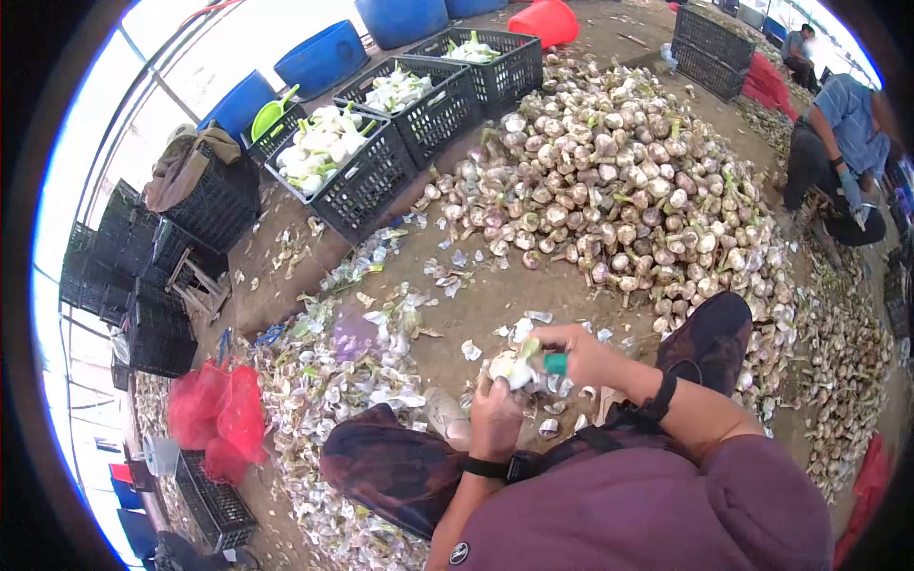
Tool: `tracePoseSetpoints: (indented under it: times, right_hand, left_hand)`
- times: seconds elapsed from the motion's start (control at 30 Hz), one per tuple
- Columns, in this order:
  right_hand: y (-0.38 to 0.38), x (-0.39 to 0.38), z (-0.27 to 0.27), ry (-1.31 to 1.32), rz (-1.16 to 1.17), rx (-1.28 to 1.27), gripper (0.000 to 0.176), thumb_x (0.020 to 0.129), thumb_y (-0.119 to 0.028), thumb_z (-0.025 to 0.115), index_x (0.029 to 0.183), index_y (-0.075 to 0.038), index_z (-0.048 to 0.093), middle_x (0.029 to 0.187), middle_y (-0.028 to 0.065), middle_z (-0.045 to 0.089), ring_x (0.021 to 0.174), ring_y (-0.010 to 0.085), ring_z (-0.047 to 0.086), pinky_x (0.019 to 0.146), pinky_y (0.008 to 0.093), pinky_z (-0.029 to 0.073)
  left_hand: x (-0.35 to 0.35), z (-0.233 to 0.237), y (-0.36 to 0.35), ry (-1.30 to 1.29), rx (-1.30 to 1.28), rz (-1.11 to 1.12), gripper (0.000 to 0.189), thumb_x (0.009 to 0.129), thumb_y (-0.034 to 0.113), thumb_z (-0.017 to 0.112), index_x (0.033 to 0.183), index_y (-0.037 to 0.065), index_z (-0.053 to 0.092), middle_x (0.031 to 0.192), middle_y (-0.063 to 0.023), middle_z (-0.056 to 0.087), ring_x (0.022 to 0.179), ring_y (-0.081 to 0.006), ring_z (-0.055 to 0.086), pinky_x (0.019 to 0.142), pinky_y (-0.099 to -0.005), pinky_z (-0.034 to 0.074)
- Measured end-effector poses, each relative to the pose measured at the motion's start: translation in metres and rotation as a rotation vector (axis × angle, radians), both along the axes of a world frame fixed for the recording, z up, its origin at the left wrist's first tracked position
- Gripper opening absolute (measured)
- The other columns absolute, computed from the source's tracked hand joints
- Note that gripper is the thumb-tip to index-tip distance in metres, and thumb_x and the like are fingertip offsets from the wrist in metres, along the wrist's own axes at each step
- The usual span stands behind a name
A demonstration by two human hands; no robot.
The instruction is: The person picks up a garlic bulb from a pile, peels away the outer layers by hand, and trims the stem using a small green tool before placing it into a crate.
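My left hand [497,419] is closed around a partly peeled garlic bulb [516,371], white with a greenish stem, held up between my knees. Close against it, my right hand [588,356] is closed on a small tool with a green handle [555,363]; its working end cannot be made out. The right fingers are at the bulb's stem side. Loose garlic skins [470,350] lie on the ground just beyond my hands. Past them rises a large heap of unpeeled garlic bulbs [609,171].
Black crates [367,195] of peeled white garlic stand ahead to the left. Behind them are blue tubs [322,59] and a red bucket [547,24]. A red mesh bag [219,419] lies at left near stacked crates [162,328]. At right, a person [847,124] sits working.
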State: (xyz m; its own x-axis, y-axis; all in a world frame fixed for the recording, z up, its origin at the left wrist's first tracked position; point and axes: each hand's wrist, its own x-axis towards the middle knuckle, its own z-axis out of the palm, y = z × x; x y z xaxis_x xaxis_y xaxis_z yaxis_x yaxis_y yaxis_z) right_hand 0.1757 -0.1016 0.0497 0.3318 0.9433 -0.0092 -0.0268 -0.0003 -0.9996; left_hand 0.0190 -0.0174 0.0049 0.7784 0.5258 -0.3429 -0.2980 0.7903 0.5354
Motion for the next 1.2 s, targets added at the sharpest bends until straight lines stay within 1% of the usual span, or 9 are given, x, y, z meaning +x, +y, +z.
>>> tracePoseSetpoints:
  times: [0.1,0.2,0.23,0.33,0.37,0.57,0.8,1.1,1.2]
  right_hand:
    - [-0.001,0.009,-0.007,0.256,-0.018,-0.040,0.014,0.086,-0.006,0.059,0.099,-0.001,0.059,0.084,0.0029,0.059,0.075,0.0077,0.053,0.068,0.0250,0.044]
    - [0.008,0.027,-0.020,0.811,-0.561,-0.064,0.021,0.086,-0.004,0.057,0.107,-0.003,0.054,0.090,0.0040,0.060,0.077,0.0114,0.058,0.070,0.0269,0.047]
    - [0.005,0.043,-0.025,0.762,-0.627,-0.008,0.029,0.086,-0.009,0.059,0.113,-0.005,0.050,0.097,0.0069,0.060,0.080,0.0181,0.062,0.072,0.0317,0.050]
    - [0.000,0.054,-0.041,-0.462,-0.234,-0.384,0.034,0.084,-0.023,0.063,0.110,-0.006,0.051,0.095,0.0108,0.062,0.080,0.0239,0.062,0.074,0.0356,0.050]
    - [-0.002,0.042,-0.048,-0.611,-0.086,-0.435,0.045,0.079,-0.035,0.066,0.110,-0.007,0.051,0.091,0.0125,0.062,0.084,0.0298,0.061,0.076,0.0378,0.049]
    - [0.016,-0.014,0.010,-0.839,-0.107,0.044,0.025,0.077,-0.025,0.063,0.094,-0.007,0.060,0.085,0.0098,0.062,0.085,0.0303,0.058,0.074,0.0384,0.046]
    - [0.017,-0.026,-0.004,-0.908,-0.176,0.125,0.020,0.066,-0.006,0.056,0.086,-0.005,0.061,0.084,0.0083,0.061,0.079,0.0281,0.057,0.071,0.0373,0.044]
    - [0.015,-0.022,-0.006,-1.074,-0.103,0.100,0.015,0.069,-0.008,0.055,0.084,-0.004,0.058,0.077,0.0093,0.058,0.078,0.0291,0.056,0.069,0.0385,0.044]
    - [0.016,-0.016,-0.010,-0.864,-0.066,0.098,0.016,0.071,-0.009,0.055,0.086,-0.004,0.058,0.078,0.0100,0.059,0.078,0.0296,0.056,0.069,0.0394,0.044]
  left_hand:
    - [0.001,0.006,-0.001,-0.129,-0.061,0.013,0.040,0.088,0.008,0.051,0.125,0.000,0.038,0.114,-0.0105,0.053,0.102,-0.0246,0.056,0.085,-0.0358,0.048]
    - [-0.002,0.015,0.001,-0.149,-0.013,-0.049,0.045,0.085,0.006,0.055,0.126,0.000,0.037,0.112,-0.0102,0.054,0.101,-0.0246,0.056,0.084,-0.0349,0.049]
    - [-0.006,0.009,0.003,-0.105,0.067,-0.066,0.046,0.084,0.006,0.057,0.125,0.001,0.038,0.112,-0.0102,0.054,0.100,-0.0243,0.056,0.084,-0.0346,0.049]
    - [-0.012,-0.014,0.004,-0.053,0.081,0.000,0.046,0.082,0.006,0.059,0.123,0.001,0.040,0.111,-0.0102,0.055,0.097,-0.0230,0.057,0.083,-0.0343,0.048]
    - [-0.013,-0.021,0.006,-0.029,0.083,0.011,0.044,0.083,0.006,0.059,0.122,0.001,0.041,0.111,-0.0099,0.055,0.097,-0.0227,0.057,0.083,-0.0344,0.047]
    - [-0.001,0.008,0.004,0.024,-0.012,0.032,0.035,0.097,0.026,0.035,0.121,0.002,0.043,0.115,-0.0094,0.053,0.105,-0.0236,0.052,0.095,-0.0374,0.039]
    - [-0.005,-0.007,0.004,0.045,0.055,0.051,0.033,0.097,0.024,0.039,0.121,0.002,0.042,0.116,-0.0091,0.052,0.106,-0.0214,0.052,0.096,-0.0360,0.039]
    - [-0.011,-0.016,0.003,0.089,0.089,0.042,0.035,0.094,0.025,0.049,0.119,0.001,0.043,0.115,-0.0098,0.053,0.107,-0.0213,0.053,0.095,-0.0371,0.041]
    - [-0.013,-0.018,0.004,0.059,0.077,0.039,0.036,0.093,0.026,0.050,0.119,0.001,0.044,0.114,-0.0090,0.054,0.106,-0.0205,0.053,0.095,-0.0367,0.041]
